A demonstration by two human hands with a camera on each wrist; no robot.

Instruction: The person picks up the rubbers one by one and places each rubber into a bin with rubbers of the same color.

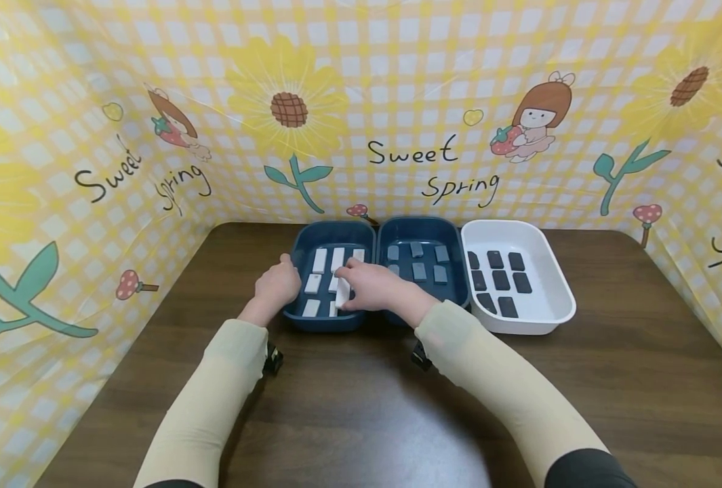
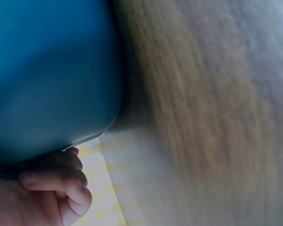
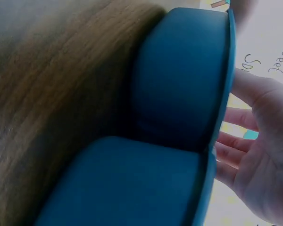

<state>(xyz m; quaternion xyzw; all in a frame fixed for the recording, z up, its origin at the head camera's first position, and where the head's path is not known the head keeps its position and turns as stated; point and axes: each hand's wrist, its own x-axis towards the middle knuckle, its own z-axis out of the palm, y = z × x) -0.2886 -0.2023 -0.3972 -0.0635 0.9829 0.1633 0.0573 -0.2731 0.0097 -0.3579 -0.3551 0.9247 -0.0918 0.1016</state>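
Note:
My left hand (image 1: 278, 281) is at the left rim of the left dark blue tray (image 1: 327, 324), its fingers curled; the left wrist view shows the fingers (image 2: 78, 190) bent right beside the rim. Over the right half of that tray, my right hand (image 1: 375, 288) pinches a white rectangular block (image 1: 343, 293) between thumb and fingers, the block tilted upright. Other white blocks (image 1: 320, 260) lie in rows on the tray floor, some partly covered by the hand. In the right wrist view the fingers reach behind the tray rim, which hides the block.
A second dark blue tray (image 1: 418, 222) with grey-blue blocks (image 1: 419, 272) adjoins the first. Right of it stands a white tray (image 1: 550, 291) holding several black pieces (image 1: 501, 279). All three sit on a brown wooden table (image 1: 348, 407), before a yellow checked cloth (image 1: 397, 81).

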